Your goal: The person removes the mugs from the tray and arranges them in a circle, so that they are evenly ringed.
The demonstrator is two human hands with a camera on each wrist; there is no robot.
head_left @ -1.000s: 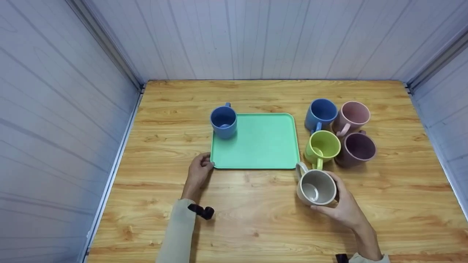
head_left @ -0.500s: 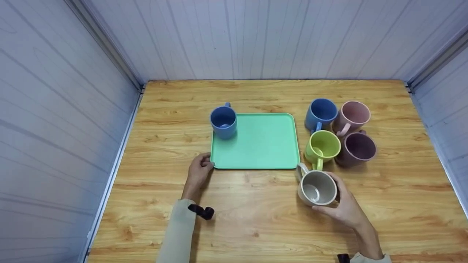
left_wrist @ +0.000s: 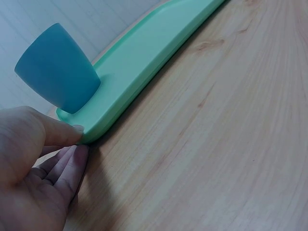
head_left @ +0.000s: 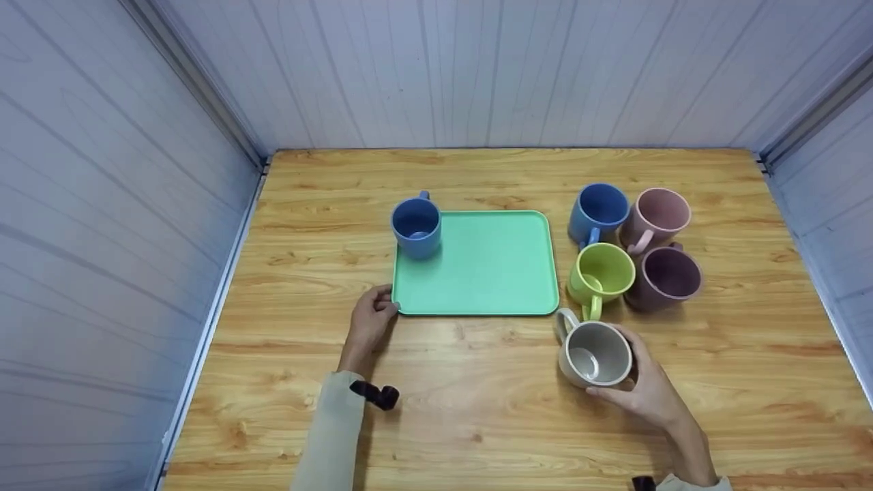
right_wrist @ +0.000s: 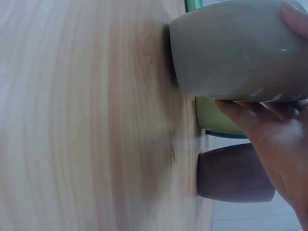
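My left hand (head_left: 370, 320) pinches the near left corner of a green tray (head_left: 491, 273); in the left wrist view the thumb lies on the rim, with the fingers below it. A blue mug (head_left: 417, 228) stands upright on the tray's far left corner, its handle pointing away. With thumb and fingers around its right side, my right hand (head_left: 648, 389) grips a grey mug (head_left: 595, 354) just off the tray's near right corner. The grey mug's handle points left and away. Whether its base touches the table cannot be told.
Right of the tray stand a yellow-green mug (head_left: 601, 276), a second blue mug (head_left: 599, 213), a pink mug (head_left: 656, 218) and a dark purple mug (head_left: 663, 278), close together. Pale panels (head_left: 464, 75) wall the wooden table (head_left: 464, 409) at the back and sides.
The grey mug and my right hand have shifted slightly right and toward me. My left hand, the tray and the other mugs stay in place.
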